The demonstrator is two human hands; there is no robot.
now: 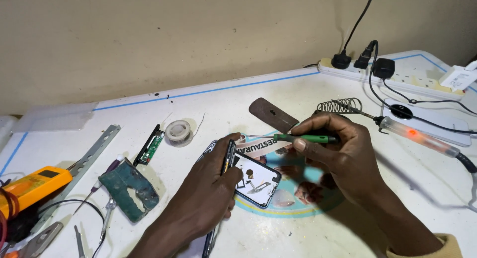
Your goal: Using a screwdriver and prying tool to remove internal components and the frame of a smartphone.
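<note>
White table (348, 223): phone (256, 181) under left hand (208, 188), screwdriver (303, 138) in right hand (343, 158)

Left hand (211, 181) steadies opened dark smartphone (256, 181) on white bench (208, 106). Right hand (343, 156) pinches green-handled screwdriver (293, 138) above it. Solder spool (179, 131), yellow multimeter (32, 183) lie left.

both forearms come in from the lower edge and meet near the middle. the left hand (211, 181) lies palm down with the back of it facing up, fingers curled and closed in a grip, the thumb stretched forward along the top. the right hand (338, 156) sits higher and to the right, wrist bent, thumb and forefinger pinched together with the other fingers folded under. a yellow cuff shows at the right wrist. the two hands are near but apart.
</note>
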